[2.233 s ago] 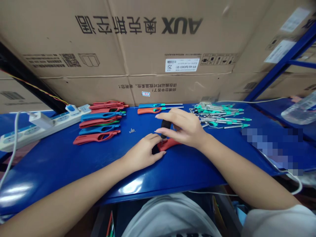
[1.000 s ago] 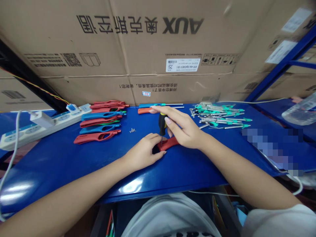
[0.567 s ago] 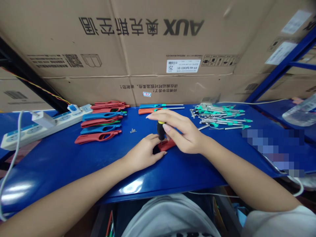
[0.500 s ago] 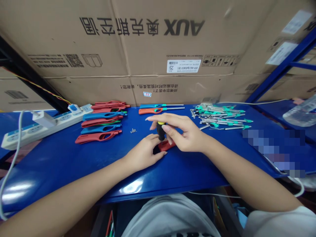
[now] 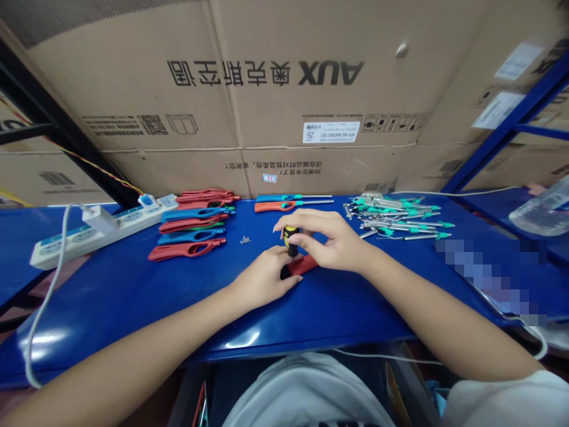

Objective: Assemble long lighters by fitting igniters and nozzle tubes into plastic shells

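My right hand [image 5: 331,240] grips a short screwdriver [image 5: 292,240] with a black and yellow handle, held nearly upright. Its tip meets a red lighter handle [image 5: 306,264] lying on the blue table, partly covered by my fingers. With fingers and thumb around the near end of that red piece, my left hand [image 5: 267,276] holds it down. A few small screws [image 5: 245,239] lie to the left of my hands. Beyond them, a blue gas lighter [image 5: 278,198] and an orange gas lighter [image 5: 275,206] with metal tubes lie side by side.
Red and blue lighter handles [image 5: 186,249] are stacked at the left, beside a white power strip [image 5: 120,228] with plugs and cords. Several metal tubes with green ends [image 5: 400,216] are heaped at the right. A cardboard box [image 5: 267,107] stands behind the table.
The camera view has tilted and shifted slightly. My right fingers have changed their hold on the screwdriver handle, showing more yellow. My left hand keeps its hold on the red piece.
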### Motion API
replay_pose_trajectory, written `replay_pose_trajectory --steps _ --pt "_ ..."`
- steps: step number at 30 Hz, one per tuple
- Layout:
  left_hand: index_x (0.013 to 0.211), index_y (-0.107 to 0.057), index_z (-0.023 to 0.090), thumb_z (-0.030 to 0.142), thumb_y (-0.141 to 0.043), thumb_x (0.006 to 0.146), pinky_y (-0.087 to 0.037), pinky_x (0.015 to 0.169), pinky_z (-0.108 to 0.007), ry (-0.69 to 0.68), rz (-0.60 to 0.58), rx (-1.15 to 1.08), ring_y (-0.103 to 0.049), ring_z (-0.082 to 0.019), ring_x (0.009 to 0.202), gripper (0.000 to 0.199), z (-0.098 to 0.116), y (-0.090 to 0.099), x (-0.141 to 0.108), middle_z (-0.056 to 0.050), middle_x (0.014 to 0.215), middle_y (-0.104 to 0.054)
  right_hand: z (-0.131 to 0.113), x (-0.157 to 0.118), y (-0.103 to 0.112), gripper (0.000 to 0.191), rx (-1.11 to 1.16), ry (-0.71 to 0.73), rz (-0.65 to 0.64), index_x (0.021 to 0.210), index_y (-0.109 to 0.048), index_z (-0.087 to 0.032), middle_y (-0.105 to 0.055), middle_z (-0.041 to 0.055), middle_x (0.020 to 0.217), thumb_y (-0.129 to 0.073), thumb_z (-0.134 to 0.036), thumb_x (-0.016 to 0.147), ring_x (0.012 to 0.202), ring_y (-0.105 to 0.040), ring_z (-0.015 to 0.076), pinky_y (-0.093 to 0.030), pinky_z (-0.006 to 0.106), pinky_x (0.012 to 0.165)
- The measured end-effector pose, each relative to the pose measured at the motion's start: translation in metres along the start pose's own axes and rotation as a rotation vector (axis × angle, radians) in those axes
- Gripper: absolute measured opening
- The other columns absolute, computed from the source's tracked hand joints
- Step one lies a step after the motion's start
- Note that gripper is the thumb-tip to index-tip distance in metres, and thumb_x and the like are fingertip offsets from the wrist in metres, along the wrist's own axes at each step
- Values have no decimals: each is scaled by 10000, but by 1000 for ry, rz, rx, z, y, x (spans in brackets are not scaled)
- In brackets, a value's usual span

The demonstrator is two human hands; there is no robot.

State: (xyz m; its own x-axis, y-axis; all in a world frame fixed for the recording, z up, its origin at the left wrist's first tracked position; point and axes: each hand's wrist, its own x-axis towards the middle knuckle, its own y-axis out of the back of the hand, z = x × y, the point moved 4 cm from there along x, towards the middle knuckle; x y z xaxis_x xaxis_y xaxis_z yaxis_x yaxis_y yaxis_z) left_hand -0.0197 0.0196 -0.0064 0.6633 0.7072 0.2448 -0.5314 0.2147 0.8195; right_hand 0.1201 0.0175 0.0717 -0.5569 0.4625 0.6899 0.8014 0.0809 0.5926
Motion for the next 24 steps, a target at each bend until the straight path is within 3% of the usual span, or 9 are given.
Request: replay_pose_trajectory --steps 3,7,12,15,19,24 --pt "983 -707 154 193 -689 860 -548 871 -388 0 -3 0 -671 -261 973 130 2 0 0 -102 1033 -701 -2 1 -1 105 -101 5 129 961 -654 -192 -705 42 947 -648 -294 939 773 -632 143 -525 297 771" --pt "1015 -709 165 193 -673 841 -546 849 -371 24 -33 61 -662 -255 939 180 6 4 0 -93 992 -679 4 0 4 164 -85 -88 162 997 -659 -192 -696 38 952 -677 -339 926 710 -612 124 -513 269 676" --pt "1002 -710 164 134 -658 752 -528 777 -323 52 -97 168 -644 -239 884 257 1 19 5 -68 910 -629 37 -20 47 192 -87 -264 417 1046 -649 -204 -676 15 895 -658 -358 931 567 -589 102 -509 260 561" --pt "936 -705 170 161 -640 792 -516 736 -312 93 -157 236 -639 -229 848 159 -8 28 9 -69 910 -613 60 -39 75 142 -373 -285 518 987 -662 -194 -684 53 947 -664 -317 916 748 -651 165 -541 294 642" --pt "998 -697 156 208 -578 861 -519 804 -347 162 -231 264 -641 -242 890 188 -21 39 14 -109 1017 -618 89 -58 92 92 -652 -341 401 924 -678 -188 -634 87 945 -620 -257 907 848 -637 215 -547 329 695" --pt "1073 -678 146 279 -504 905 -506 872 -373 166 -233 236 -629 -248 928 276 -38 61 20 -122 1070 -605 109 -67 93 91 -657 -425 293 909 -669 -198 -582 79 925 -588 -235 891 841 -619 229 -541 388 799"
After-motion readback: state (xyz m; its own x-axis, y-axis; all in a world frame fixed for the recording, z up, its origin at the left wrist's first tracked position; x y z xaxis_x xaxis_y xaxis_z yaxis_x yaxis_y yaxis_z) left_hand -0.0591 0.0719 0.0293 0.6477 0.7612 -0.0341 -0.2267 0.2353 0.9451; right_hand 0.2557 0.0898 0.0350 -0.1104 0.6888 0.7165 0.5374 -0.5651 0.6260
